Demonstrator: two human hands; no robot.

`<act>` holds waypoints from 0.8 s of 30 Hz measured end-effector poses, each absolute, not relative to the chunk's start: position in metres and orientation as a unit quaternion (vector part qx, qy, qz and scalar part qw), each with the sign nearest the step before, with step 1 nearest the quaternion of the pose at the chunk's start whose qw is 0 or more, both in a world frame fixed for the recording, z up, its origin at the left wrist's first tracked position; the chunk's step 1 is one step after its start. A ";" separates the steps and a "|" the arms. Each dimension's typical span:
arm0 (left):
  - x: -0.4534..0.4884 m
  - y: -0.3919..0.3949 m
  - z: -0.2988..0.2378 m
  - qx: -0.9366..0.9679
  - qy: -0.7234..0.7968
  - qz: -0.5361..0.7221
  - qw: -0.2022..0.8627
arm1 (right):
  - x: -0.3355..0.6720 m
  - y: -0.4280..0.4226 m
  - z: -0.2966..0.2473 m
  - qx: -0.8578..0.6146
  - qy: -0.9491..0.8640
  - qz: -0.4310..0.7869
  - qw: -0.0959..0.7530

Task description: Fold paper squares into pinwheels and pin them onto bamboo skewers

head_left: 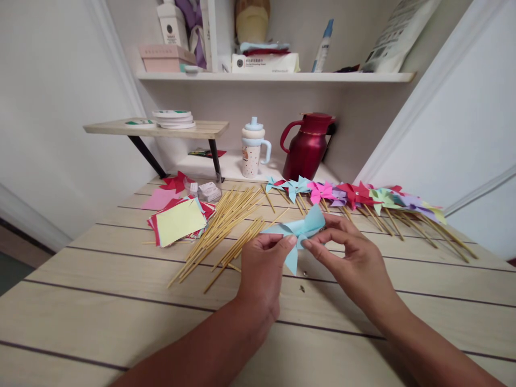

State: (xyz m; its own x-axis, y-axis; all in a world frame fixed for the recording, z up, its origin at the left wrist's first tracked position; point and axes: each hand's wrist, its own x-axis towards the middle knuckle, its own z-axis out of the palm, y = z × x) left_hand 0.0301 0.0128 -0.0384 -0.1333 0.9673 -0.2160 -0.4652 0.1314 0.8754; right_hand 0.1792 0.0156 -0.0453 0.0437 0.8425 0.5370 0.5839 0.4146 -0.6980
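Note:
A light blue paper pinwheel (pixel 303 228) is held up over the table between both hands. My left hand (pixel 264 263) pinches its left side, thumb on top near the centre. With thumb and fingertips, my right hand (pixel 351 250) grips its right side; part of the paper is hidden behind the fingers. No stick shows on this pinwheel. Below it, two tiny metallic bits (pixel 302 288) lie on the wood. Just beyond my left hand are loose bamboo sticks (pixel 226 226).
Finished pinwheels on sticks (pixel 357 194) line the back right. Paper sheets (pixel 180 221) are stacked at left beside a small plastic bag (pixel 207 189). A tumbler (pixel 251 153) and a red thermos jug (pixel 308 148) stand behind. A small raised stand (pixel 201 128) carries tape rolls (pixel 173 119).

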 end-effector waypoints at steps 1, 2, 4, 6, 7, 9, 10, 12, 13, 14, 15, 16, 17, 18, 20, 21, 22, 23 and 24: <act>0.030 0.013 -0.038 0.275 0.457 0.599 0.597 | 0.179 0.016 -0.045 -0.526 -0.676 0.130 0.499; 0.031 0.013 -0.038 0.274 0.458 0.599 0.597 | 0.179 0.015 -0.044 -0.527 -0.673 0.131 0.501; 0.032 0.013 -0.038 0.273 0.458 0.600 0.596 | 0.179 0.015 -0.043 -0.528 -0.671 0.133 0.504; 0.032 0.013 -0.039 0.274 0.455 0.604 0.595 | 0.178 0.014 -0.043 -0.528 -0.669 0.136 0.505; 0.033 0.013 -0.039 0.275 0.454 0.606 0.593 | 0.178 0.014 -0.042 -0.527 -0.669 0.138 0.506; 0.033 0.014 -0.040 0.280 0.453 0.607 0.590 | 0.177 0.013 -0.042 -0.525 -0.667 0.138 0.510; 0.033 0.014 -0.041 0.283 0.453 0.606 0.589 | 0.177 0.013 -0.042 -0.523 -0.667 0.138 0.512; 0.032 0.014 -0.041 0.294 0.452 0.605 0.586 | 0.177 0.012 -0.041 -0.520 -0.670 0.138 0.513; 0.032 0.014 -0.041 0.301 0.450 0.604 0.585 | 0.177 0.012 -0.041 -0.518 -0.672 0.137 0.511; 0.032 0.014 -0.041 0.307 0.449 0.603 0.583 | 0.177 0.012 -0.041 -0.515 -0.675 0.137 0.510; 0.032 0.014 -0.041 0.311 0.450 0.602 0.582 | 0.176 0.012 -0.041 -0.513 -0.678 0.136 0.509; 0.032 0.013 -0.041 0.312 0.451 0.602 0.581 | 0.176 0.012 -0.041 -0.511 -0.679 0.135 0.509; 0.032 0.013 -0.040 0.308 0.454 0.602 0.581 | 0.176 0.012 -0.041 -0.511 -0.677 0.136 0.512; 0.032 0.013 -0.040 0.303 0.456 0.601 0.583 | 0.176 0.012 -0.041 -0.513 -0.673 0.139 0.515; 0.032 0.012 -0.040 0.296 0.458 0.597 0.588 | 0.176 0.012 -0.041 -0.521 -0.661 0.147 0.520; 0.032 0.011 -0.040 0.296 0.457 0.595 0.591 | 0.176 0.012 -0.042 -0.524 -0.657 0.150 0.521; 0.033 0.011 -0.041 0.299 0.455 0.594 0.593 | 0.176 0.012 -0.042 -0.525 -0.657 0.151 0.519; 0.033 0.011 -0.041 0.303 0.452 0.593 0.593 | 0.176 0.012 -0.042 -0.524 -0.661 0.150 0.516; 0.033 0.011 -0.041 0.306 0.449 0.595 0.592 | 0.176 0.012 -0.042 -0.521 -0.667 0.146 0.513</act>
State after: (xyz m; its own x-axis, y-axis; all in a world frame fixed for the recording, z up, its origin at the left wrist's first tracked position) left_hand 0.0332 0.0110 -0.0415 -0.1106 0.9797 -0.1672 -0.4305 0.1044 0.8965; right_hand 0.1761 0.0116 -0.0424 0.0675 0.8444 0.5315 0.5446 0.4151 -0.7287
